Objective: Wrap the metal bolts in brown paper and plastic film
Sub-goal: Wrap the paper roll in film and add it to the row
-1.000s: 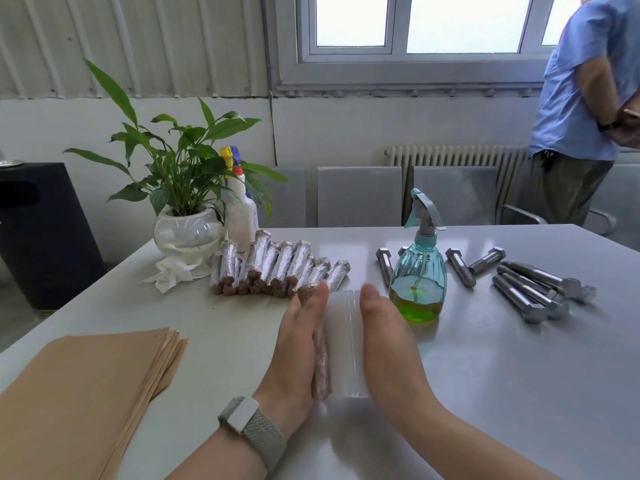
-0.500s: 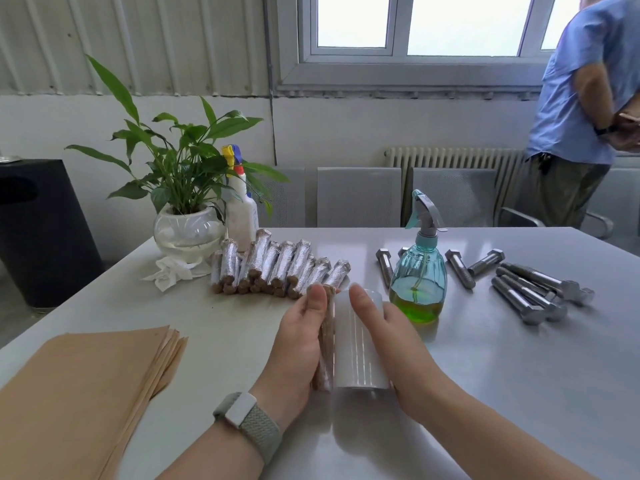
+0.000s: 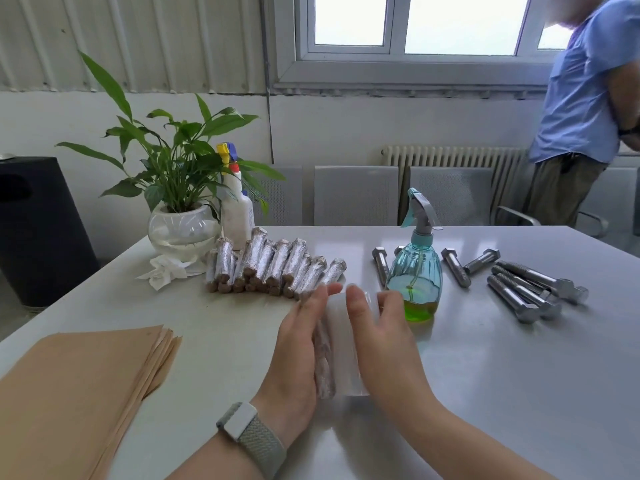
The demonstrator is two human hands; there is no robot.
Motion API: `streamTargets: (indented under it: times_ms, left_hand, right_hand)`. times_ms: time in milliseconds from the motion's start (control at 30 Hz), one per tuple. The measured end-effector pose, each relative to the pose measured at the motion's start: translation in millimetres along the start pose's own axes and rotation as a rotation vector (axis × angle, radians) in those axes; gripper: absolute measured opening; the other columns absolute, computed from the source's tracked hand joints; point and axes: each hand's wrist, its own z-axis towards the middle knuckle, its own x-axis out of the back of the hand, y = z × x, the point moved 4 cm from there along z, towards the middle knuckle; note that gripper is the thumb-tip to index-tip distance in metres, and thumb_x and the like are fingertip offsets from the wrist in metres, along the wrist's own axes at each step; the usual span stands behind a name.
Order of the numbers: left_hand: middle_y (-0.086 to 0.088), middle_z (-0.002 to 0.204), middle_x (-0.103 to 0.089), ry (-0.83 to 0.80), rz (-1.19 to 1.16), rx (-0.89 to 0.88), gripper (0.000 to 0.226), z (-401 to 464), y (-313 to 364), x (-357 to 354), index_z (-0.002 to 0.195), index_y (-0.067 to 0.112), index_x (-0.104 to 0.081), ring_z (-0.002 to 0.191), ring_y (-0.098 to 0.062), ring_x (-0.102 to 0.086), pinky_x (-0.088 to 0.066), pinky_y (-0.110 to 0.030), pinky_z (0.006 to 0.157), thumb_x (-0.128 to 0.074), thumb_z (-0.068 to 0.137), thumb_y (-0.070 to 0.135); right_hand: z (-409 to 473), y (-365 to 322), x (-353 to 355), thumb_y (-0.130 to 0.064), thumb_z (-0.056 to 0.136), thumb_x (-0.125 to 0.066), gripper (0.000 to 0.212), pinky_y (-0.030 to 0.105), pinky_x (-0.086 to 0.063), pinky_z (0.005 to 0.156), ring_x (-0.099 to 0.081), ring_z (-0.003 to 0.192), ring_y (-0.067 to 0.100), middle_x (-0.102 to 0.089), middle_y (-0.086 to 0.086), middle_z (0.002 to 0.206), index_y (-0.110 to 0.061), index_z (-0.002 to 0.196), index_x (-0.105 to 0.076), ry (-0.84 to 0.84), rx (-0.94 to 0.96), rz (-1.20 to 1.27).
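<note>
A bolt wrapped in brown paper and film [image 3: 325, 362] lies on the grey table between my hands, beside a roll of plastic film [image 3: 343, 344]. My left hand [image 3: 298, 351] presses its straight fingers against the wrapped bolt's left side. My right hand [image 3: 381, 341] lies flat over the film roll, fingers spread and straight. A row of several wrapped bolts [image 3: 273, 265] lies behind. Several bare metal bolts [image 3: 526, 289] lie at the right. A stack of brown paper sheets [image 3: 79, 386] lies at the near left.
A teal spray bottle with green liquid [image 3: 415, 271] stands just behind my right hand. A potted plant [image 3: 180, 216], a white spray bottle [image 3: 237, 209] and a crumpled tissue [image 3: 162, 271] are at the back left. A person in a blue shirt [image 3: 585, 109] stands at the far right.
My right hand has slid forward and spread its fingers over the film roll. The left hand stays against the wrapped bolt. The roll has shifted slightly away from me.
</note>
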Motion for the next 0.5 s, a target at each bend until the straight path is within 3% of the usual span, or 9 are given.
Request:
streamTargets:
  times_ms: [133, 233, 333, 400, 500]
  left_hand:
    - [-0.021, 0.114, -0.069, 0.003, -0.09, 0.049, 0.047, 2.6, -2.3, -0.7, 0.117, 0.008, -0.068, 0.103, -0.031, -0.069, -0.058, -0.034, 0.072, -0.049, 0.091, 0.042]
    - [-0.019, 0.111, -0.071, 0.015, 0.008, 0.017, 0.05, 8.3, 1.4, 2.5, 0.116, 0.009, -0.068, 0.102, -0.03, -0.07, -0.058, -0.033, 0.072, -0.045, 0.094, 0.047]
    - [-0.019, 0.108, -0.072, 0.023, 0.099, -0.021, 0.052, 11.4, 4.6, 5.0, 0.116, 0.008, -0.067, 0.101, -0.03, -0.07, -0.058, -0.033, 0.073, -0.046, 0.091, 0.049]
    - [-0.017, 0.105, -0.073, 0.024, 0.174, -0.041, 0.051, 13.5, 3.7, 7.6, 0.111, 0.01, -0.07, 0.097, -0.03, -0.071, -0.058, -0.032, 0.071, -0.045, 0.092, 0.05]
    - [-0.009, 0.091, -0.076, 0.051, 0.267, -0.079, 0.052, 15.1, 4.2, 9.8, 0.108, 0.008, -0.069, 0.084, -0.023, -0.074, -0.057, -0.027, 0.065, -0.046, 0.092, 0.051]
  right_hand:
    - [7.0, 6.5, 2.0, -0.079, 0.065, -0.052, 0.059, 0.024, -0.049, 0.07, -0.063, 0.079, -0.005, -0.066, -0.012, 0.095, -0.032, 0.101, -0.054, -0.038, -0.103, 0.186]
    - [10.8, 10.6, -4.2, -0.073, 0.066, -0.062, 0.068, 0.04, -0.056, 0.087, -0.072, 0.09, 0.013, -0.075, 0.001, 0.099, -0.019, 0.106, -0.07, -0.256, -0.255, 0.341]
    - [12.8, 13.4, -5.4, -0.075, 0.067, -0.058, 0.069, 0.043, -0.054, 0.094, -0.072, 0.093, 0.017, -0.076, 0.0, 0.099, -0.02, 0.107, -0.071, -0.323, -0.256, 0.316]
    - [14.9, 14.6, -4.3, -0.076, 0.069, -0.056, 0.07, 0.038, -0.055, 0.09, -0.072, 0.091, 0.015, -0.076, 0.0, 0.097, -0.018, 0.106, -0.07, -0.274, -0.214, 0.271]
    - [16.3, 14.0, -1.7, -0.079, 0.065, -0.055, 0.074, 0.02, -0.051, 0.067, -0.071, 0.081, 0.011, -0.074, 0.001, 0.091, -0.015, 0.1, -0.069, -0.193, -0.147, 0.212]
